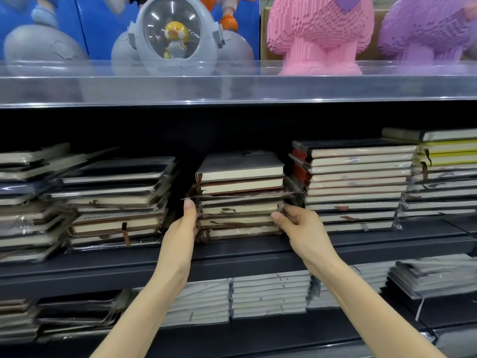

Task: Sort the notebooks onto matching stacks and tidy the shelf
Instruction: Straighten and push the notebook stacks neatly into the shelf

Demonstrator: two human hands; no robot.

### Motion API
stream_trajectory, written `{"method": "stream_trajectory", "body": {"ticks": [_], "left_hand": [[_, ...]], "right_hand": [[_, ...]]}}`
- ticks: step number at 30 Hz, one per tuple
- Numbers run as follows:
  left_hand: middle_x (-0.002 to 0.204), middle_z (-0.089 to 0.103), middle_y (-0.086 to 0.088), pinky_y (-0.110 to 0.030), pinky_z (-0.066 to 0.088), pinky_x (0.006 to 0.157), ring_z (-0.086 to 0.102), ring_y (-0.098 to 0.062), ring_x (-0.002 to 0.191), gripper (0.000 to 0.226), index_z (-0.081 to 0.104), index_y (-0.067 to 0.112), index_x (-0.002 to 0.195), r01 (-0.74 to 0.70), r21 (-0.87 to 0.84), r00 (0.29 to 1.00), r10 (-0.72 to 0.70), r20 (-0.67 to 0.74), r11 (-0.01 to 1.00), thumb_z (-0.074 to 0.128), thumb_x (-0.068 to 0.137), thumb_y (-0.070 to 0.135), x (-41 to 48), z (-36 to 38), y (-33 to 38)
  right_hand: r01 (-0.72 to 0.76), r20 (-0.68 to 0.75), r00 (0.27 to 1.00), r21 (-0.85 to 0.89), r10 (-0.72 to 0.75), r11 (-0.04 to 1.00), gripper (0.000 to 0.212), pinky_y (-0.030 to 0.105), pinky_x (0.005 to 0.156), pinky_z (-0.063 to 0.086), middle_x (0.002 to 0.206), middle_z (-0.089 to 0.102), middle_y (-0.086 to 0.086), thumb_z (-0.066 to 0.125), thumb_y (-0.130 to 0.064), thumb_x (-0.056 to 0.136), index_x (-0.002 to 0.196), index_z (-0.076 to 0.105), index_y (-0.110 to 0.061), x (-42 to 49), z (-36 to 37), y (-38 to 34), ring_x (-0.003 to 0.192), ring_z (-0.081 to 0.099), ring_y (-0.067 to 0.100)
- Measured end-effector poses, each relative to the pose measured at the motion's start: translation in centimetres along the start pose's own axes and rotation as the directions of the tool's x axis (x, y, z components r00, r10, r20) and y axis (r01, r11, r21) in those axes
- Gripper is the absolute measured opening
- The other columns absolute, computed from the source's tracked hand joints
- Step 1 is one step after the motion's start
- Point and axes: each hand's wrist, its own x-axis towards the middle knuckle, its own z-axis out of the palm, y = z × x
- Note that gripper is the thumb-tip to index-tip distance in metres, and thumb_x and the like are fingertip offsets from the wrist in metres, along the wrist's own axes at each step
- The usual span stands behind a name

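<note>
The middle stack of notebooks (240,200) stands on the dark shelf (258,251), between other stacks. The right hand (299,226) curls its fingers round the stack's right edge. The left hand (180,228) lies against its left side with the thumb up; its fingers are hidden, so I cannot tell its grip.

Glossy plastic-wrapped notebooks (240,202), matt shelf (232,250)

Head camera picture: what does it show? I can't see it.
A person's left hand and right hand hold the sides of the middle stack of notebooks on a dark shelf, with more notebook stacks on either side. Toy figures stand above.
</note>
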Motion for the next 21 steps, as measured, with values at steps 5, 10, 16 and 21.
{"method": "stream_trajectory", "body": {"ticks": [5, 10, 16, 21], "left_hand": [[0.090, 0.052, 0.025, -0.027, 0.032, 0.102, 0.050, -0.007, 0.103, 0.064, 0.056, 0.023, 0.122, -0.013, 0.025, 0.999, 0.014, -0.038, 1.000, 0.030, 0.081, 0.065, 0.1, 0.1, -0.3], [0.095, 0.053, 0.022, -0.028, 0.032, 0.102, 0.048, -0.009, 0.108, 0.054, 0.057, 0.021, 0.123, -0.038, 0.033, 0.998, 0.039, -0.047, 0.999, 0.030, 0.092, 0.056, 0.3, 0.0, -0.8], [0.137, 0.051, 0.002, -0.036, 0.027, 0.114, 0.041, -0.017, 0.132, 0.058, 0.044, 0.013, 0.140, -0.025, 0.081, 0.999, 0.028, -0.037, 0.996, 0.030, 0.098, 0.050, 0.5, -0.3, -1.2], [0.146, 0.043, -0.003, -0.038, 0.025, 0.116, 0.037, -0.018, 0.136, 0.058, 0.039, 0.013, 0.143, -0.036, 0.086, 0.999, 0.039, -0.034, 0.996, 0.032, 0.098, 0.049, 0.4, -0.4, -1.2]], "right_hand": [[0.003, -0.012, 1.000, 0.012, -0.002, 1.000, 0.035, 0.016, 0.096, 0.045, 0.115, 0.068, -0.004, 0.056, -0.020, 0.095, 0.129, 0.059, -0.010, 0.1, 0.0, 0.1, 0.105, 0.062, 0.000], [0.008, -0.033, 0.999, 0.003, -0.008, 1.000, 0.040, 0.008, 0.089, 0.044, 0.122, 0.066, 0.000, 0.057, -0.021, 0.095, 0.132, 0.056, -0.009, 0.3, 0.2, 0.3, 0.110, 0.060, 0.004], [-0.009, -0.047, 0.999, 0.018, 0.010, 1.000, 0.043, 0.000, 0.076, 0.043, 0.123, 0.065, 0.002, 0.060, -0.020, 0.093, 0.134, 0.053, -0.007, 0.4, 0.3, 0.4, 0.102, 0.060, -0.002], [-0.010, -0.056, 0.998, 0.023, 0.011, 1.000, 0.048, 0.009, 0.088, 0.039, 0.131, 0.060, 0.005, 0.060, -0.021, 0.093, 0.137, 0.049, -0.005, 0.5, 0.4, 0.4, 0.119, 0.055, 0.010]]}}
